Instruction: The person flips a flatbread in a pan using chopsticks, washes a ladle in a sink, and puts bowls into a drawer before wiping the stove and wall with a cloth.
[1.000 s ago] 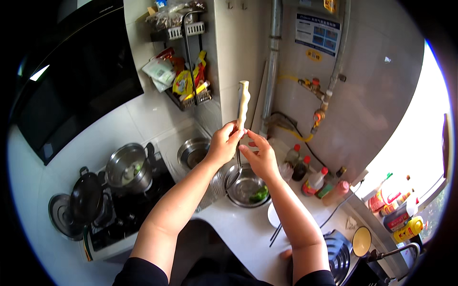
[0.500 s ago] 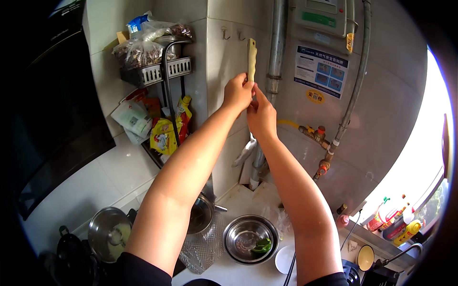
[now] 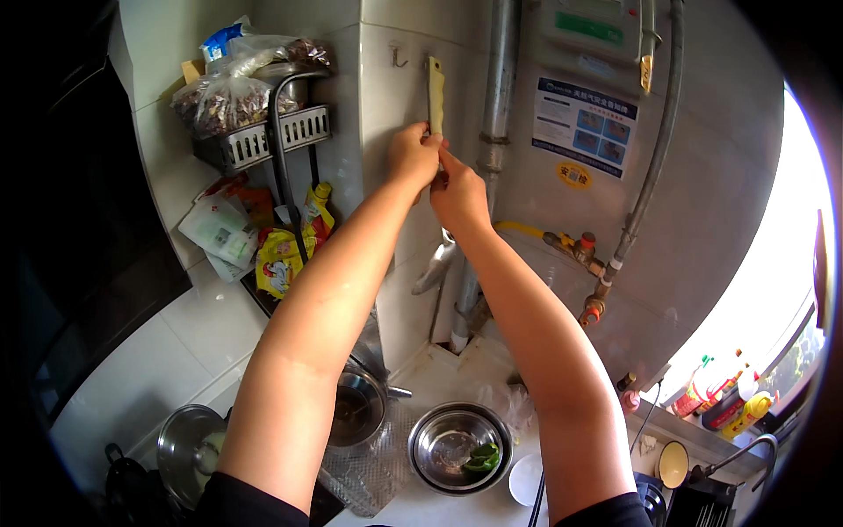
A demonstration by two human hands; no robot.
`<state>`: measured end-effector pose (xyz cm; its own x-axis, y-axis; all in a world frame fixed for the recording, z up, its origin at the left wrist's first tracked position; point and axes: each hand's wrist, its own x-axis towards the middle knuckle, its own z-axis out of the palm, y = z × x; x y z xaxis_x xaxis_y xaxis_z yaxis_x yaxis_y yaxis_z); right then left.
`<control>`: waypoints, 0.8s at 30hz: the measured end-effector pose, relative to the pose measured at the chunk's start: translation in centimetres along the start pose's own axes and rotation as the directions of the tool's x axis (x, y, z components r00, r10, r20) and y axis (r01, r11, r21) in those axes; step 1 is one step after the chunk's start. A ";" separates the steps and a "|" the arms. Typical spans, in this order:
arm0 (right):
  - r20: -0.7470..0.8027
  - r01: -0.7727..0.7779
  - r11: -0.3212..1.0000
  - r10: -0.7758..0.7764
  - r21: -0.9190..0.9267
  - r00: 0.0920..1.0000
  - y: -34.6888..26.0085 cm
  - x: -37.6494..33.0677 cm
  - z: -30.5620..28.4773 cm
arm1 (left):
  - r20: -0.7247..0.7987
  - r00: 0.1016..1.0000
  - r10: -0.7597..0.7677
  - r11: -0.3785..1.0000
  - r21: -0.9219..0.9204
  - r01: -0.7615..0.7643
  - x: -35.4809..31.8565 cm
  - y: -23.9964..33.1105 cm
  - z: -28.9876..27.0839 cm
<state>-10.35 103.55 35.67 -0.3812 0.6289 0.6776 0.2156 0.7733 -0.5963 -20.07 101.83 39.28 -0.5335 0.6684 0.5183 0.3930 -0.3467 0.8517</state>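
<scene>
Your step in hand looks to be holding the utensil (image 3: 435,97) upright by the wall, its cream handle at twelve o'clock from your hands, top end just to the three o'clock side of the hook (image 3: 399,58). The next move seems to call for a firm grip and fine control of that top end. Your left hand (image 3: 414,158) has its fingers closed around the lower handle; your right hand (image 3: 460,195) presses against it, fingers gathered, though you cannot tell whether they clamp. Your forearms rise from seven and five o'clock, elbows slightly bent. The metal head (image 3: 435,268) hangs toward six o'clock.
</scene>
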 end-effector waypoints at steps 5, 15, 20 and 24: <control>0.030 0.057 0.994 -0.060 0.092 0.998 2.9 0.5 0.4 | 0.019 1.000 0.014 1.000 0.003 -0.014 -2.1 0.4 0.6; 0.147 -0.290 0.885 0.253 0.365 0.956 3.9 -11.8 -4.7 | -0.082 0.993 0.087 0.989 -0.109 -0.096 -7.3 -6.1 -1.5; 0.140 -0.481 0.575 0.536 0.662 0.833 7.9 -32.1 -7.8 | -0.064 0.985 -0.163 0.911 -0.393 0.125 -26.9 -10.8 3.5; 0.237 -0.728 0.277 0.822 0.627 0.518 7.4 -47.0 -8.1 | 0.250 0.859 -0.447 0.730 -0.453 0.511 -43.3 -13.8 7.3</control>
<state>16.49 80.33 2.90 -0.2331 0.9420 -0.2414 -0.2268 -0.2940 -0.9285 3.04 82.44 4.49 -0.4471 0.8934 0.0452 -0.3255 -0.2096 0.9220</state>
